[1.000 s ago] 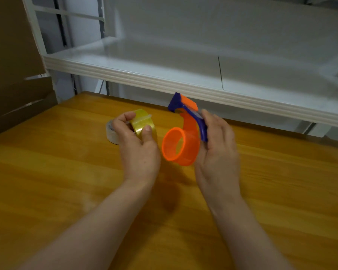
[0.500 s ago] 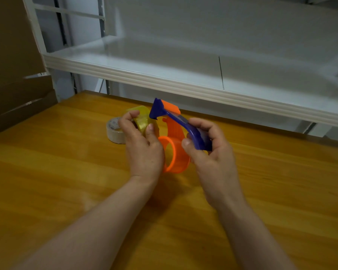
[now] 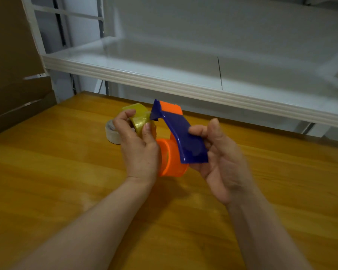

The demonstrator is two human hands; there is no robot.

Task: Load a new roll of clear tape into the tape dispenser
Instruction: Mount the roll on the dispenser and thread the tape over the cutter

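Observation:
My left hand (image 3: 139, 149) grips a yellowish clear tape roll (image 3: 140, 118) between thumb and fingers, held above the wooden table (image 3: 57, 172). My right hand (image 3: 220, 158) holds the tape dispenser (image 3: 180, 137) by its blue handle. The dispenser's orange hub ring hangs below, right beside my left hand. Its blue and orange cutter end points up and left, touching the roll's right side. My left hand hides part of the roll and the ring's left edge.
A second, whitish tape roll (image 3: 111, 132) lies on the table just left of my left hand. A white shelf (image 3: 183, 82) overhangs the table's far edge. Brown cardboard (image 3: 12, 65) stands at the far left.
The dispenser has tilted and swung left so its blue handle faces me and its cutter end meets the roll. My right hand has shifted its hold on the handle. The left hand stayed nearly still.

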